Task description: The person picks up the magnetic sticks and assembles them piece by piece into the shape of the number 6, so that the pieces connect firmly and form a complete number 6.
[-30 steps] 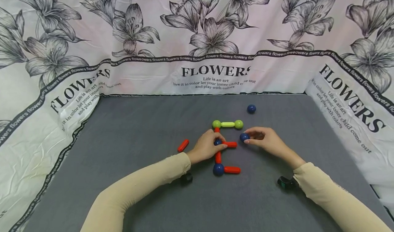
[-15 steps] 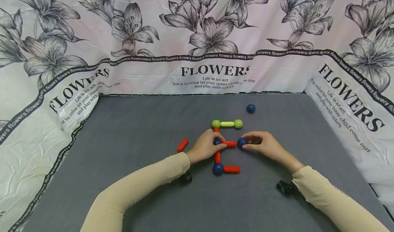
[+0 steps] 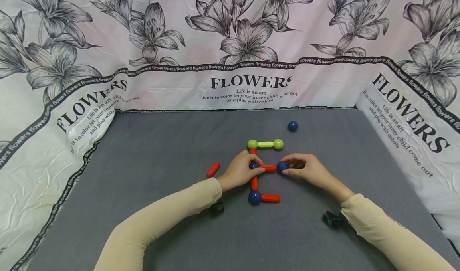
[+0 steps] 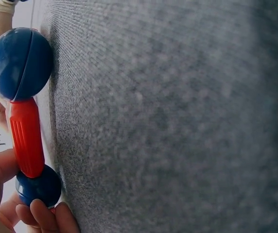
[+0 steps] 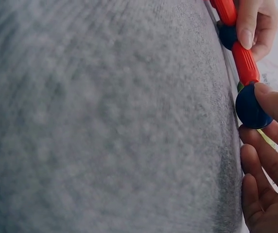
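My left hand [image 3: 240,170] grips the middle blue ball [image 4: 39,187] of a figure built from rods and balls. Its thumb lies along the red rod [image 3: 268,168] that points right from that ball. With thumb and fingertips, my right hand [image 3: 305,169] pinches another blue ball [image 5: 251,108] right at the free end of this rod. Above, a red rod leads to a green ball [image 3: 252,144], a green rod [image 3: 265,144] and a second green ball [image 3: 278,144]. Below, a red rod [image 3: 254,183] joins a blue ball [image 3: 254,197] with a red rod [image 3: 270,198] pointing right.
A loose red rod [image 3: 213,169] lies left of the figure. One loose blue ball [image 3: 292,126] sits farther back on the grey table [image 3: 172,143]. Floral printed cloth [image 3: 248,89] rises behind and at both sides. Dark wrist devices [image 3: 333,219] show under the sleeves.
My right hand has brought its blue ball down and slightly left, against the end of the middle red rod. The left hand has kept its hold in place.
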`<action>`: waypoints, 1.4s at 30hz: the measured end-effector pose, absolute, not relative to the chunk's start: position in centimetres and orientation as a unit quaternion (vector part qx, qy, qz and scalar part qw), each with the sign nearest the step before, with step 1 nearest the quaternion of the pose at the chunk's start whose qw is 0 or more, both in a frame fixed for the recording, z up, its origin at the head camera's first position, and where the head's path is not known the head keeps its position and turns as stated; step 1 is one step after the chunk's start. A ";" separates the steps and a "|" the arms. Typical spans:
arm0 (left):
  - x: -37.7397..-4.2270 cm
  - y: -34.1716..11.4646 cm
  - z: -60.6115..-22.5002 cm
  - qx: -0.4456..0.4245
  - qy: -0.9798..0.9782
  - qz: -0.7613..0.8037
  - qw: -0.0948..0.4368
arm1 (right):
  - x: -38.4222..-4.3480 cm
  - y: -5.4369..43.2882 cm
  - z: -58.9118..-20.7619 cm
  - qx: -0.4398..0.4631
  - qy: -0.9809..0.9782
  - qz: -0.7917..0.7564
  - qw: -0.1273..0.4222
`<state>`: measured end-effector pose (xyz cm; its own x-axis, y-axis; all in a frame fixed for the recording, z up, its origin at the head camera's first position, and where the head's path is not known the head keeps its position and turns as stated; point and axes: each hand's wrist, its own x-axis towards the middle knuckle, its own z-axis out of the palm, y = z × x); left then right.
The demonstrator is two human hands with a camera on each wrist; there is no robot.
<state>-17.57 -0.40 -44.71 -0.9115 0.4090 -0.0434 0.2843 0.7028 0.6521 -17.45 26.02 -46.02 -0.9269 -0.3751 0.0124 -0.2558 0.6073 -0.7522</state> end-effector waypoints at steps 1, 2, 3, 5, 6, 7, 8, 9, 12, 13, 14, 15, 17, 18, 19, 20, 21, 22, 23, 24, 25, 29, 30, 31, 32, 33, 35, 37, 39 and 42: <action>-17.6 -0.4 -44.7 0.188 0.918 0.336 0.093 | -17.4 26.0 -46.0 -0.177 0.894 -0.406 0.074; -17.6 -0.4 -44.8 0.187 0.918 0.337 0.094 | -17.5 26.0 -46.0 -0.179 0.894 -0.405 0.074; -17.6 -0.4 -44.8 0.187 0.917 0.339 0.094 | -17.5 26.0 -46.0 -0.179 0.894 -0.404 0.075; -17.6 -0.4 -44.8 0.186 0.917 0.341 0.093 | -17.5 25.9 -46.0 -0.180 0.895 -0.401 0.076; -17.6 -0.4 -44.9 0.186 0.917 0.340 0.092 | -17.5 25.9 -46.0 -0.180 0.896 -0.400 0.077; -17.7 -0.4 -44.9 0.187 0.917 0.342 0.091 | -17.5 25.9 -46.0 -0.179 0.896 -0.398 0.078; -17.7 -0.4 -44.9 0.187 0.917 0.341 0.091 | -17.6 25.9 -46.0 -0.178 0.897 -0.396 0.078; -17.7 -0.4 -44.9 0.188 0.917 0.341 0.090 | -17.6 25.9 -46.0 -0.177 0.898 -0.395 0.080; -17.6 -0.4 -45.0 0.189 0.917 0.339 0.090 | -17.6 25.9 -46.0 -0.174 0.899 -0.393 0.086; -17.6 -0.4 -44.9 0.189 0.917 0.339 0.090 | -17.6 25.9 -46.0 -0.173 0.899 -0.393 0.088; -17.6 -0.4 -44.9 0.189 0.917 0.339 0.091 | -17.6 25.9 -46.0 -0.173 0.898 -0.393 0.090; -17.6 -0.4 -44.9 0.189 0.916 0.341 0.091 | -17.6 25.9 -46.0 -0.173 0.898 -0.394 0.091; -17.5 -0.4 -44.8 0.188 0.916 0.343 0.092 | -17.6 25.9 -46.0 -0.173 0.897 -0.395 0.094; -17.5 -0.4 -44.8 0.188 0.916 0.343 0.092 | -17.7 25.9 -46.0 -0.172 0.898 -0.394 0.095; -17.5 -0.4 -44.8 0.187 0.916 0.343 0.092 | -17.7 25.9 -46.0 -0.172 0.898 -0.393 0.096; -17.5 -0.4 -44.7 0.187 0.915 0.344 0.093 | -17.7 25.9 -46.0 -0.171 0.899 -0.392 0.096; -17.4 -0.4 -44.7 0.186 0.915 0.345 0.093 | -17.7 25.9 -46.0 -0.170 0.900 -0.390 0.096; -17.4 -0.4 -44.8 0.187 0.916 0.344 0.093 | -17.7 25.9 -46.0 -0.170 0.900 -0.390 0.097; -17.4 -0.4 -44.8 0.187 0.916 0.344 0.093 | -17.7 25.9 -46.0 -0.169 0.901 -0.389 0.097; -17.4 -0.4 -44.8 0.187 0.916 0.343 0.092 | -17.7 25.9 -46.0 -0.169 0.901 -0.388 0.097; -17.5 -0.4 -44.8 0.187 0.916 0.344 0.092 | -17.7 25.9 -46.0 -0.169 0.901 -0.388 0.097; -17.5 -0.3 -44.9 0.187 0.915 0.346 0.092 | -17.7 25.9 -46.0 -0.169 0.900 -0.389 0.099; -17.5 -0.3 -44.9 0.186 0.915 0.347 0.092 | -17.7 25.9 -46.0 -0.169 0.900 -0.390 0.098; -17.5 -0.3 -44.9 0.187 0.914 0.348 0.091 | -17.7 26.0 -46.0 -0.170 0.900 -0.389 0.098; -17.5 -0.3 -44.9 0.186 0.914 0.348 0.091 | -17.8 26.0 -46.0 -0.171 0.901 -0.388 0.097; -17.5 -0.4 -44.8 0.186 0.914 0.349 0.090 | -17.8 26.0 -46.0 -0.171 0.900 -0.388 0.097; -17.5 -0.4 -44.7 0.187 0.913 0.352 0.090 | -17.8 26.0 -46.1 -0.172 0.900 -0.389 0.097; -17.4 -0.5 -44.6 0.186 0.911 0.358 0.089 | -17.9 26.0 -46.1 -0.172 0.900 -0.389 0.099; -17.2 -0.7 -44.4 0.183 0.907 0.368 0.087 | -17.8 26.0 -46.1 -0.169 0.899 -0.390 0.101; -16.7 -1.1 -44.3 0.182 0.898 0.392 0.079 | -17.8 26.0 -46.1 -0.167 0.900 -0.390 0.104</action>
